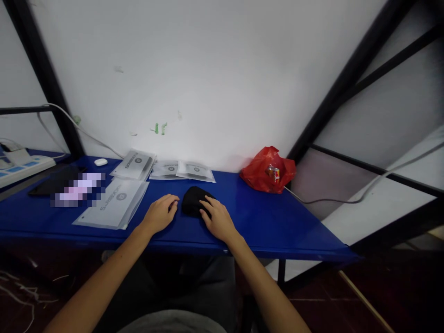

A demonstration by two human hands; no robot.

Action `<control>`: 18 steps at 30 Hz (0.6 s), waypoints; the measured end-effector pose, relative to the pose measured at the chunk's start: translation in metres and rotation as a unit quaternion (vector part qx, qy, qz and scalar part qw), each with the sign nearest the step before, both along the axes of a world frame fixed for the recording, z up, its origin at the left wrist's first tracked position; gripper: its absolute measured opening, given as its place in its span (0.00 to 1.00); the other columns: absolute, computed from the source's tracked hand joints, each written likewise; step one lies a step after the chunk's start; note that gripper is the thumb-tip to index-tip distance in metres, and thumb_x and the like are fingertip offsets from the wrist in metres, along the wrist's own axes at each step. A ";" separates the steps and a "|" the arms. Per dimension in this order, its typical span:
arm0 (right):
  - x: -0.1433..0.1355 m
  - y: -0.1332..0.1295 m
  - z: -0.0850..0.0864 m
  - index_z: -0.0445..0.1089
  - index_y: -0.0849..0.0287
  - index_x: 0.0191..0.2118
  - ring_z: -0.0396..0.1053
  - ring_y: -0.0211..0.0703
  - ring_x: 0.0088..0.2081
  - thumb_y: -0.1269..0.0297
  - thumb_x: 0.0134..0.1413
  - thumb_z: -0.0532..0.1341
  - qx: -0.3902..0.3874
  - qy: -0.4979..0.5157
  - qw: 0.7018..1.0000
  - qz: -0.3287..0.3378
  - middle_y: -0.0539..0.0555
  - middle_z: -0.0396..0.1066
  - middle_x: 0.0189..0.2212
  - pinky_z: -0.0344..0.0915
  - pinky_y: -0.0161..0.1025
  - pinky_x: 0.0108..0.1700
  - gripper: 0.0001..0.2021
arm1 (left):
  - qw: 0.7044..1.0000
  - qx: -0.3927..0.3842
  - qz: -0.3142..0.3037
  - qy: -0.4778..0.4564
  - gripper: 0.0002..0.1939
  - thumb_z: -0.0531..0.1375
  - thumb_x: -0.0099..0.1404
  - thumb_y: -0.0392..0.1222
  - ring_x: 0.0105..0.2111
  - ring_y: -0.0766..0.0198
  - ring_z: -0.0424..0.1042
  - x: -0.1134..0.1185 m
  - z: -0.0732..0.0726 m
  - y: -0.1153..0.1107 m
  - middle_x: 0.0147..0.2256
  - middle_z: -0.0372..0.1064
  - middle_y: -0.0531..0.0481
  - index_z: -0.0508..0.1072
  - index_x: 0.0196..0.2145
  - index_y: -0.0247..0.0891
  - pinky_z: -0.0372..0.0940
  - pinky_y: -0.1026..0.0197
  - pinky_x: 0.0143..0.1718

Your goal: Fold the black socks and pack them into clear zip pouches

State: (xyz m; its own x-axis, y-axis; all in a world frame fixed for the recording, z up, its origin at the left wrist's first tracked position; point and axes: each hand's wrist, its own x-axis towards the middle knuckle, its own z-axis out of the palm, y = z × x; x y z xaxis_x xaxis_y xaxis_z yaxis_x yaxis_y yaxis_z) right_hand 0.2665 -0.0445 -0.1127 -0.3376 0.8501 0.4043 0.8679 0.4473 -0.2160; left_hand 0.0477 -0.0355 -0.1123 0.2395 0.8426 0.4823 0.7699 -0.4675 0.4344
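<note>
A small black cloth-like item (193, 201) lies on the blue table (270, 222) in front of me. My right hand (217, 218) rests on its right side with the fingers spread. Just left of it, my left hand (162, 213) hovers or rests over the table, its fingers slightly curled and apart, with nothing visible in them. A small gap separates the left fingertips from the black item. The underside of both hands is hidden.
Translucent printed bags (113, 203) lie at the left, more bags (196, 170) along the wall. A red plastic bag (268, 171) stands back right. A white case (101, 162), a blurred-out item (78, 188) and a power strip (27, 169) are far left.
</note>
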 end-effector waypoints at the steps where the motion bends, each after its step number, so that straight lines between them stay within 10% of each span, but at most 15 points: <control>1: 0.000 0.000 0.000 0.66 0.60 0.54 0.60 0.51 0.57 0.63 0.59 0.54 0.001 0.001 1.000 -0.001 0.62 0.63 0.56 0.58 0.51 0.57 0.18 | 1.000 0.006 0.001 -0.001 0.12 0.49 0.66 0.37 0.40 0.61 0.71 0.000 0.000 0.000 0.39 0.72 0.49 0.71 0.40 0.39 0.65 0.57 0.44; 9: 0.000 -0.001 -0.001 0.66 0.58 0.54 0.61 0.51 0.57 0.62 0.60 0.53 0.002 0.003 1.000 -0.008 0.60 0.64 0.55 0.58 0.51 0.57 0.18 | 0.991 0.114 0.058 0.033 0.11 0.49 0.65 0.35 0.39 0.59 0.70 0.000 -0.003 0.000 0.36 0.72 0.48 0.71 0.38 0.38 0.64 0.58 0.42; 18: 0.006 0.011 0.018 0.63 0.58 0.56 0.55 0.53 0.61 0.57 0.59 0.54 0.050 0.031 0.997 0.054 0.63 0.57 0.60 0.51 0.57 0.60 0.21 | 0.947 0.097 0.271 0.145 0.16 0.48 0.65 0.38 0.44 0.50 0.65 -0.019 0.020 -0.003 0.42 0.68 0.38 0.68 0.46 0.32 0.62 0.52 0.41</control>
